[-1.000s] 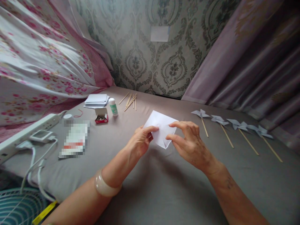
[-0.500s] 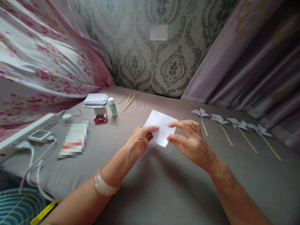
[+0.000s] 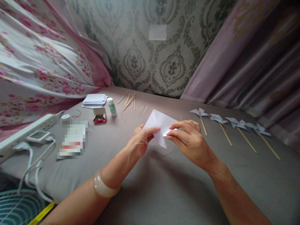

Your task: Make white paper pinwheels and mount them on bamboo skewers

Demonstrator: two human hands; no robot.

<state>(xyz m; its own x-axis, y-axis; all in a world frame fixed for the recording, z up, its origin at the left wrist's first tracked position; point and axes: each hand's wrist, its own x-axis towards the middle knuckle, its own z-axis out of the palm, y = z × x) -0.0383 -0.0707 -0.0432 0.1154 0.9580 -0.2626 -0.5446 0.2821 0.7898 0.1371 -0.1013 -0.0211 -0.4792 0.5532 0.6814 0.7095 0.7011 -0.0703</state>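
Head view: you hold a thin white paper sheet [image 3: 152, 120] over roughly the middle of the grey cloth-covered surface [image 3: 152, 193], lifted clear of it, both hands on it. Left hand [image 3: 142, 140]: thumb flat on the paper's upper face near its centre, fingers curled beneath; closed grip, paper pressed between. Glossy pale bangle [image 3: 102, 187] on that wrist. Right hand [image 3: 191, 137]: thumb and forefinger tips almost meeting, a bent part of the paper's right side pinched there. One pointed corner of the sheet juts toward the surface's near edge.

Toward the surface's right edge: four white paper pinwheels [image 3: 235, 122] on slim wooden sticks, lying in a row, stick ends aimed at the near right corner. Close to the far edge, left of middle: loose bunch of thin pale wooden sticks [image 3: 130, 102], some crossing. Toward the far left corner: stack of white paper sheets [image 3: 95, 99]; just beside it stands a green-and-white bottle with a white cap [image 3: 112, 107], then a small open red cardboard box [image 3: 100, 120], metallic bits inside, too small to make out. Nearer the left edge: pale flat packet with a red band [image 3: 73, 137], blurred out. Along that edge: long white plastic power strip [image 3: 9, 148], with white cables [image 3: 37, 176] trailing down.
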